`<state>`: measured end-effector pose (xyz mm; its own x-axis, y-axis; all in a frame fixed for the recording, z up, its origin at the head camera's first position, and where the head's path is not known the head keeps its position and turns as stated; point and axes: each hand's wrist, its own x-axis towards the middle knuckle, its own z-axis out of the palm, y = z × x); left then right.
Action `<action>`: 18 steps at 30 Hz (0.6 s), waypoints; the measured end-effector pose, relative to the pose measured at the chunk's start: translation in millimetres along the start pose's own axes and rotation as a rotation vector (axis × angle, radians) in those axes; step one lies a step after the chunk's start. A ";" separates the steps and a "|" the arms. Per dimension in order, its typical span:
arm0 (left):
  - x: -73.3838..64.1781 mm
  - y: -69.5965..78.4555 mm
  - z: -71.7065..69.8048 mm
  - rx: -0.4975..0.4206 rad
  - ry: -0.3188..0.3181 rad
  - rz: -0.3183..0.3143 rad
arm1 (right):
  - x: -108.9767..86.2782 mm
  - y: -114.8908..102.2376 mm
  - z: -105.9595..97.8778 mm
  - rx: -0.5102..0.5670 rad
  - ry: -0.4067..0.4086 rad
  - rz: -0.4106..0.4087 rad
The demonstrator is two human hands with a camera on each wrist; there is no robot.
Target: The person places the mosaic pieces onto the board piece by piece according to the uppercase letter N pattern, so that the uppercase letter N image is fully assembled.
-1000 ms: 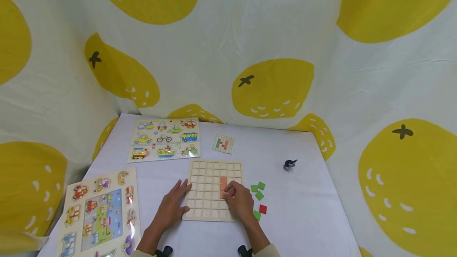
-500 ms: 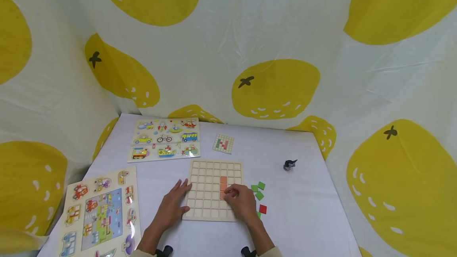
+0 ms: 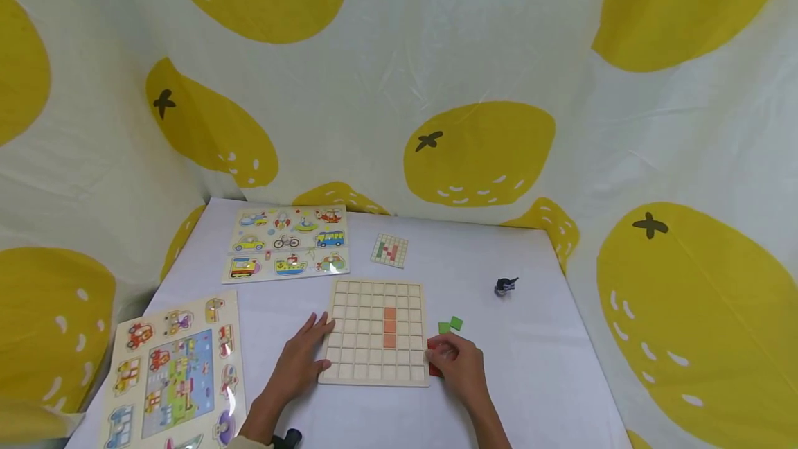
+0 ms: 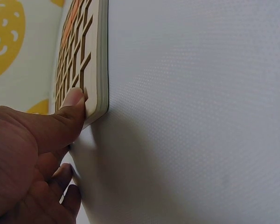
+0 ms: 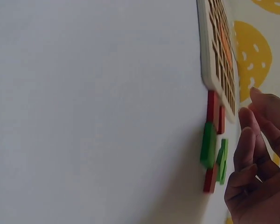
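Observation:
A wooden grid board (image 3: 352, 328) lies on the table with orange tiles (image 3: 389, 328) in one column. My left hand (image 3: 299, 360) rests at its left edge, fingers spread; in the left wrist view the thumb (image 4: 73, 98) presses the board's near corner. Beside the board's right edge, my right hand (image 3: 463, 368) hovers over loose tiles, fingers bent loosely and nothing seen between them. Red tiles (image 3: 435, 370) show past its fingertips, partly hidden. Green tiles (image 3: 456, 323) lie just beyond it. In the right wrist view, a green tile (image 5: 207, 145) stands between red tiles (image 5: 210, 180).
A small pattern card (image 3: 390, 251) lies behind the board. Two vehicle puzzle boards, one at the back left (image 3: 287, 244) and one at the front left (image 3: 174, 373), flank the work. A small dark figurine (image 3: 506, 287) stands to the right. A lemon-print curtain (image 3: 349, 123) surrounds the table.
My right hand has moved off the orange tiles in the board, rightward to the loose tiles beside it. My left hand has stayed at the board's left edge.

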<state>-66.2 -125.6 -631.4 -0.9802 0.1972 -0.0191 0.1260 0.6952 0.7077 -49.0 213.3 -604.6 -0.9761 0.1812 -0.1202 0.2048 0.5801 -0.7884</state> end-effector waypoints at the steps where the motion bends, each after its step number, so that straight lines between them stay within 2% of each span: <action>1: -0.1 0.4 -0.2 0.000 -0.004 -0.005 | -1.5 2.6 -2.2 -0.009 0.005 0.007; 9: 0.6 0.0 -2.0 -0.004 -0.020 -0.010 | -2.7 14.1 -6.7 -0.066 0.042 0.045; 18: 1.4 -1.9 0.1 -0.022 -0.020 -0.014 | 7.1 12.5 0.8 -0.166 0.073 0.019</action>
<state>-67.8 -126.5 -632.9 -0.9786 0.2013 -0.0433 0.1084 0.6825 0.7228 -53.5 221.2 -615.8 -0.9654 0.2466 -0.0851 0.2379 0.6984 -0.6750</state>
